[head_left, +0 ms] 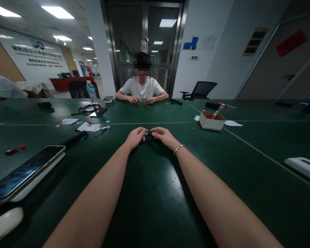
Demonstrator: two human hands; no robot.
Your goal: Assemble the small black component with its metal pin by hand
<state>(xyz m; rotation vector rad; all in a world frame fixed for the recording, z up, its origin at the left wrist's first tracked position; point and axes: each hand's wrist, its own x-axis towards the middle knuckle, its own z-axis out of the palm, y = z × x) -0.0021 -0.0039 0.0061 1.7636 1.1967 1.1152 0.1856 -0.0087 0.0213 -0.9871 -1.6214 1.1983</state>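
A small black piece with a shiny, metal-looking end (149,133), like a USB stick, is held between my two hands just above the green table (155,193). My left hand (136,137) pinches its lighter end between thumb and fingertips. At the dark end, my right hand (165,136) has its thumb and fingers closed on it, and a silver bracelet circles that wrist. Fingers cover much of the piece, so its exact kind is hard to make out.
A phone (28,172) on a white box and a pale rounded object (5,225) lie at left. Scraps of paper (89,126), a coiled cable (89,109) and a water bottle (91,91) lie beyond. A small carton (212,121) stands right. Across sits a person (144,88).
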